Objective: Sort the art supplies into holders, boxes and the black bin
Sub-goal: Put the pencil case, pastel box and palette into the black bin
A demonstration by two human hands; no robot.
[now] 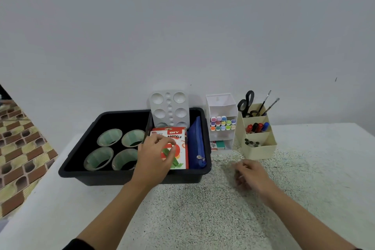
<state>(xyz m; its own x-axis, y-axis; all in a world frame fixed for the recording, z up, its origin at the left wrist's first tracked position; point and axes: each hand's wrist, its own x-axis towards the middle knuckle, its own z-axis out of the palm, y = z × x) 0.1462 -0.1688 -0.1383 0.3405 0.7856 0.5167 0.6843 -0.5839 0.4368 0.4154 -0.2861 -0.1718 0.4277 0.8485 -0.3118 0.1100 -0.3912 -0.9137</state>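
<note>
- Head view: left hand point(156, 152) lies over the pastels box point(179, 138) in the black bin point(81, 168), fingers bent on its face. I cannot tell whether it grips or only touches.
- Right hand point(250, 175) hovers blurred above the worktop point(203, 209), fingers loosely curled, apparently holding nothing.
- The box sits between the tape rolls point(109, 137) and the blue pouch point(195, 144), with the palette point(168, 107) propped upright just behind.
- Risk: a nudge of the box backward could knock the leaning palette over, since only the bin wall props it.
- Risk: a blurred, quick right hand swinging toward the beige holder point(261, 149) might clip it and spill the scissors point(246, 103).
- Risk: the box could wedge crooked against the pouch if pressed down unevenly.
</note>
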